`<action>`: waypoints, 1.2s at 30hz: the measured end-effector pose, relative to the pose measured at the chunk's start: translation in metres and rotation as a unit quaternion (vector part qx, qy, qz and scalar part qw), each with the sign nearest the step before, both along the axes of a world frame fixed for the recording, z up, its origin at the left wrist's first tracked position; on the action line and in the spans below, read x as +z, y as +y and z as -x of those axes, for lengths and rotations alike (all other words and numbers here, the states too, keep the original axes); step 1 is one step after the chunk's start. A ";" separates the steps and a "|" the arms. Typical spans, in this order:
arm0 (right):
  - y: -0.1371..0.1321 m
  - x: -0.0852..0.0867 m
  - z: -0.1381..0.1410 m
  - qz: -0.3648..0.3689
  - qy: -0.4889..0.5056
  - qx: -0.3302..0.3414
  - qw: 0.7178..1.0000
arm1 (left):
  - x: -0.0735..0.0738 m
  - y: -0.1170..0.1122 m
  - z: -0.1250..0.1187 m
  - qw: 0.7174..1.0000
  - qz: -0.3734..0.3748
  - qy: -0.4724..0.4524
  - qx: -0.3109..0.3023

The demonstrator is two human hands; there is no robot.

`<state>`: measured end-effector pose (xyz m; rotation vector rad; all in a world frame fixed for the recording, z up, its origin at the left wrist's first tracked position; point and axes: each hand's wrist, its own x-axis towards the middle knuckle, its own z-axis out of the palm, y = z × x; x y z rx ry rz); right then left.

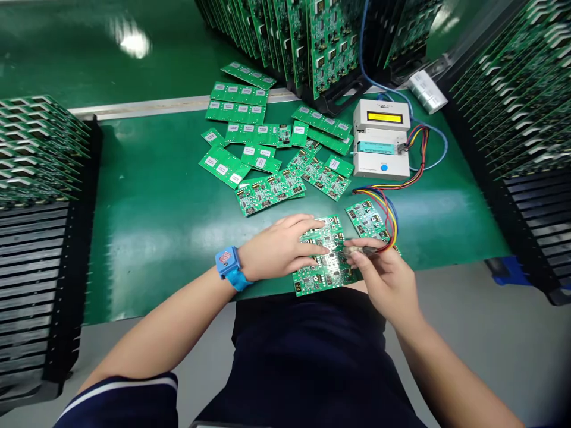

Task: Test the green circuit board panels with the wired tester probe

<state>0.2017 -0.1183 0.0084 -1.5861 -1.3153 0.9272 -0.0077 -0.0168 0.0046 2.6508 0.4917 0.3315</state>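
My left hand (285, 246), a blue band on its wrist, lies on a green circuit board panel (319, 279) at the table's front edge, its fingers spread over the board's left side. Pinched in my right hand (390, 279) is a wired probe connector (366, 251), its tip at the panel's right side; the fingers partly hide it. Red, yellow and blue wires (392, 223) run from it to a white programmer (381, 163) with a lit yellow display (384, 117). Another circuit board (363, 217) lies just beyond my right hand, partly covered by the wires.
Loose circuit boards (236, 111) lie scattered beyond my hands, some overlapping. Racks packed with boards stand at the left (35, 148), the back (289, 41) and the right (530, 89). A blue cable (441, 157) loops behind the programmer, near a white roll (427, 91).
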 end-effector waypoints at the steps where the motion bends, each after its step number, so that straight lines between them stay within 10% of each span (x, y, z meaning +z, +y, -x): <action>1: 0.001 -0.001 0.001 0.003 0.002 0.004 1.000 | 0.000 0.000 0.000 1.000 0.000 0.001 0.000; 26: 0.009 0.000 0.010 -0.144 -0.173 0.066 0.972 | 0.001 -0.001 0.001 1.000 0.014 0.020 0.006; 36: 0.006 0.007 0.010 -0.091 -0.158 0.076 0.980 | 0.003 -0.002 0.002 1.000 0.015 0.009 0.009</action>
